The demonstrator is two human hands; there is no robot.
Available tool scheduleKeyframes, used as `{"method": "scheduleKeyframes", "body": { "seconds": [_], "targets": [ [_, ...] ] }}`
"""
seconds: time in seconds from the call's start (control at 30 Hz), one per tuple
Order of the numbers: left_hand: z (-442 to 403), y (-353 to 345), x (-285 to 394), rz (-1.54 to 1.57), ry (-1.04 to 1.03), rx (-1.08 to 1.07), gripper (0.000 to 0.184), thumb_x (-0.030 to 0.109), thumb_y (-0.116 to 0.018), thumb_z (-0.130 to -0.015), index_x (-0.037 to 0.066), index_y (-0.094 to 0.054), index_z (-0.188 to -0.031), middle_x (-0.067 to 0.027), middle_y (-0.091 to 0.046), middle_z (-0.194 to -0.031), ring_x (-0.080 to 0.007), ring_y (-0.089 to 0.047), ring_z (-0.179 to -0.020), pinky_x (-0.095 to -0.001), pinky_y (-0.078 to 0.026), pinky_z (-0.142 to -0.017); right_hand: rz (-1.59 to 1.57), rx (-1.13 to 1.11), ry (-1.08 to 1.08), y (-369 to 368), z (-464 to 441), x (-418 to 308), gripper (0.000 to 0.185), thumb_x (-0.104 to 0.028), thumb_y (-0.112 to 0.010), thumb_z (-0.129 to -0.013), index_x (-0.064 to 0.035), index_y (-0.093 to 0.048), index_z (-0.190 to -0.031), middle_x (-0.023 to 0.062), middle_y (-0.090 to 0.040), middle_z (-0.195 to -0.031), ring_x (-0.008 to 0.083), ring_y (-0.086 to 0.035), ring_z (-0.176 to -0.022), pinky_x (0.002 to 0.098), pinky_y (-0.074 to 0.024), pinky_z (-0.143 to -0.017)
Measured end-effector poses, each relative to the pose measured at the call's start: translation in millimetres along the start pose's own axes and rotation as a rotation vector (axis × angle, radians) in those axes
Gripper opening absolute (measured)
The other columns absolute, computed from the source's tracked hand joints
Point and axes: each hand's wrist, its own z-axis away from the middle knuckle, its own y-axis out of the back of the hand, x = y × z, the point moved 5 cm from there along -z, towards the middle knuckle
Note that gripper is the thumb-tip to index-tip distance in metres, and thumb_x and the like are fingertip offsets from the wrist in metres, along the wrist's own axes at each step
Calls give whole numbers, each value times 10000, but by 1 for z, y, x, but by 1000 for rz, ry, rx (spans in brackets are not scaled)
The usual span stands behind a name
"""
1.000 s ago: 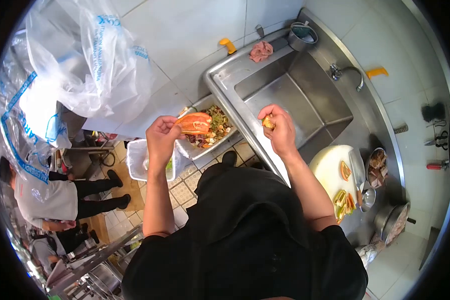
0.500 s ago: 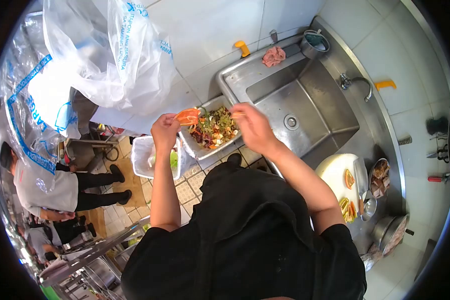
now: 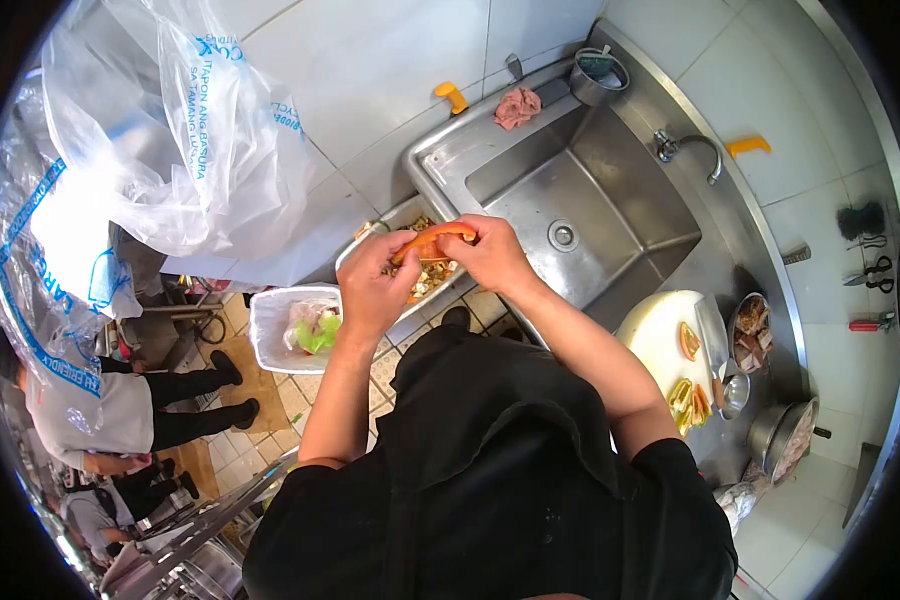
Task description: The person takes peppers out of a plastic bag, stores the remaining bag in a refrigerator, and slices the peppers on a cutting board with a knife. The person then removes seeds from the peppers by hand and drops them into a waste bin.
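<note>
Both my hands grip a piece of orange bell pepper [image 3: 438,236] above a metal bin of mixed food scraps [image 3: 432,276]. My left hand [image 3: 377,283] is closed on the pepper's left end. At its right end, the fingers of my right hand [image 3: 496,256] are wrapped round it. The pepper's curved outer skin faces up, and its inside is mostly hidden. Below the hands, chopped vegetable bits show in the bin. Left of the bin stands a white-lined waste container [image 3: 270,330] with green and clear scraps inside.
To the right is a steel sink [image 3: 610,185] with a faucet [image 3: 692,148]. A round cutting board [image 3: 650,335] holds a knife [image 3: 711,340] and cut peppers [image 3: 688,402]. Plastic bags [image 3: 200,150] hang upper left. Another person [image 3: 90,410] stands at far left.
My right hand has moved left and now grips the pepper together with my left hand. My left hand has shifted right and down, bringing the pepper over the scraps.
</note>
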Motion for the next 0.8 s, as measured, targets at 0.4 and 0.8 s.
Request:
{"method": "scheduleKeyframes", "body": {
  "seconds": [0.4, 0.8],
  "targets": [
    [-2, 36, -38, 321, 245, 158, 201, 13, -746, -958, -57, -738, -1146, -120, -778, -987, -187, -748, -827, -305, -617, -738, 86, 215, 69, 19, 13, 9, 199, -64, -560, -972, -15, -753, -977, 17, -632, -694, 99, -577, -698, 326, -474, -637],
    [42, 33, -243, 132, 571, 95, 208, 28, -696, -966, -44, -698, -1161, -90, -743, -985, -145, -708, -814, -269, -603, -663, 379, 340, -230, 124, 109, 129, 495, -211, -761, -953, -90, -653, -1421, 204, -632, -1409, 311, -738, -1077, 411, -579, -981]
  ]
}}
